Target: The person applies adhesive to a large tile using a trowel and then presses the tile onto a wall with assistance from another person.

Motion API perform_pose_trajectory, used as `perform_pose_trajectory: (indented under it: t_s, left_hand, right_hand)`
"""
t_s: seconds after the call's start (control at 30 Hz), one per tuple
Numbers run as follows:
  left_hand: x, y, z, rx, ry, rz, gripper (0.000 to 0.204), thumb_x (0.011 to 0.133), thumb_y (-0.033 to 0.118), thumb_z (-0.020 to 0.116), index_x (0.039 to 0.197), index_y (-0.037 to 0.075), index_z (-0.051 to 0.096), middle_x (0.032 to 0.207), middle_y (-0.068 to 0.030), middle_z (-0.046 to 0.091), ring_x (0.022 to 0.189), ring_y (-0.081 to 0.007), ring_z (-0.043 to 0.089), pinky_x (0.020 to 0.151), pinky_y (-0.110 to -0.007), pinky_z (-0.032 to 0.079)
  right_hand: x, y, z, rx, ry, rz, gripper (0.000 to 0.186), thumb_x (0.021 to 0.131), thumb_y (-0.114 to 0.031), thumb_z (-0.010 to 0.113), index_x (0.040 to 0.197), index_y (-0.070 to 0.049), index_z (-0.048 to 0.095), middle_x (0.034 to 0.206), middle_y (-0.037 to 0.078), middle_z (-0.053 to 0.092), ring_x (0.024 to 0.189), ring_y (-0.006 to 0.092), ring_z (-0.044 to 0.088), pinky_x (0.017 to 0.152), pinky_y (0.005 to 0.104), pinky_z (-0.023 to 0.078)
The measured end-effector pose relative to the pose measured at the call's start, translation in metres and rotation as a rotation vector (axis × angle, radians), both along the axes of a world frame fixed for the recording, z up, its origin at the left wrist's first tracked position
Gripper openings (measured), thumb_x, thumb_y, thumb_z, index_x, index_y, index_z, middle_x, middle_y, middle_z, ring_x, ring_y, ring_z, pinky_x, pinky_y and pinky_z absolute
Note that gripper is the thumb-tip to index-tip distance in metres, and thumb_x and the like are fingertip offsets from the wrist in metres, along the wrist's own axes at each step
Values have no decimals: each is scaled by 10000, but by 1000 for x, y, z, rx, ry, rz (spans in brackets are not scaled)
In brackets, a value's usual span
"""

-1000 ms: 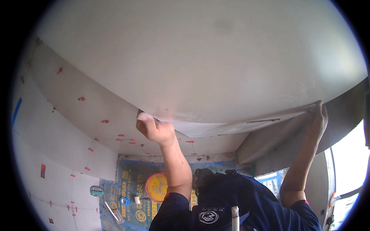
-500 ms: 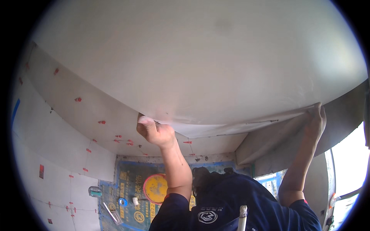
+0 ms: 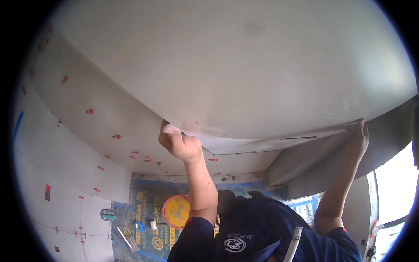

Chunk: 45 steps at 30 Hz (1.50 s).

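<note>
A large, glossy pale grey tile panel (image 3: 244, 74) fills the upper part of the view. My left hand (image 3: 180, 142) is closed round its lower edge at the left, thumb laid along the near face and fingers hidden behind. Far to the right, my right hand (image 3: 360, 137) grips the same edge, its fingertips partly hidden. Between the hands a white, slightly wrinkled strip (image 3: 235, 145) shows along the edge, with a dark line on it at the right.
Red tile spacers (image 3: 116, 137) dot the tiled walls at the left. Below, on the printed floor covering (image 3: 150, 196), stand a yellow-topped red bucket (image 3: 175, 212) and a blue tape roll (image 3: 139, 226). A grey boxed-in ledge (image 3: 301, 170) and a bright window (image 3: 397, 183) are at the right.
The panel's left edge and my left hand have shifted slightly right and upward in view. My right hand keeps nearly the same place. A white stick at the bottom has swung right.
</note>
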<state>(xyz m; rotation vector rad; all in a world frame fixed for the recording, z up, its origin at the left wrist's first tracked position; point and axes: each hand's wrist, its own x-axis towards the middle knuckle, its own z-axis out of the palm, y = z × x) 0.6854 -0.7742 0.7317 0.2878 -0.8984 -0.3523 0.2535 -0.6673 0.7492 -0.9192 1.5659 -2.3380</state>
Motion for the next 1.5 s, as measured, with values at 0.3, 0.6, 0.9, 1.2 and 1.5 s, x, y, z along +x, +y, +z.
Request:
perform_pose_trajectory:
  t_s: [0.3,0.6,0.9,1.2,1.5]
  left_hand:
    - [-10,-3,3,36,117,-18,515,960,405,471,764,-65,549,800,-86,592,749,-165,540,688,-297,462]
    - [-10,-10,-6,33,67,-26,534,944,441,498,823,-74,564,843,-96,594,786,-176,558,700,-312,468]
    - [-15,-7,-4,87,144,-50,546,934,464,514,837,-69,576,849,-91,590,814,-173,557,728,-315,464]
    - [-11,-28,-4,126,55,45,507,948,436,499,816,-51,549,875,-72,561,805,-149,523,738,-305,457]
    - [-11,-48,2,223,113,65,504,919,475,552,754,6,474,822,-49,511,784,-140,501,735,-329,469]
  right_hand:
    - [9,-5,-2,18,-8,-31,598,864,-369,674,1231,76,515,1170,124,573,1060,213,550,824,318,470]
    - [6,-6,1,6,-56,-64,631,853,-401,680,1229,77,512,1161,131,571,1090,215,530,826,324,462]
    - [5,-13,1,17,-120,-7,728,855,-364,687,1328,105,394,1268,163,500,1234,255,445,972,420,389]
    - [23,-29,12,41,-103,-38,709,872,-332,671,1340,112,377,1299,195,490,1228,274,465,992,411,401]
    - [44,-64,17,77,143,-118,481,928,-361,587,1116,81,558,1062,111,598,975,186,538,891,301,397]
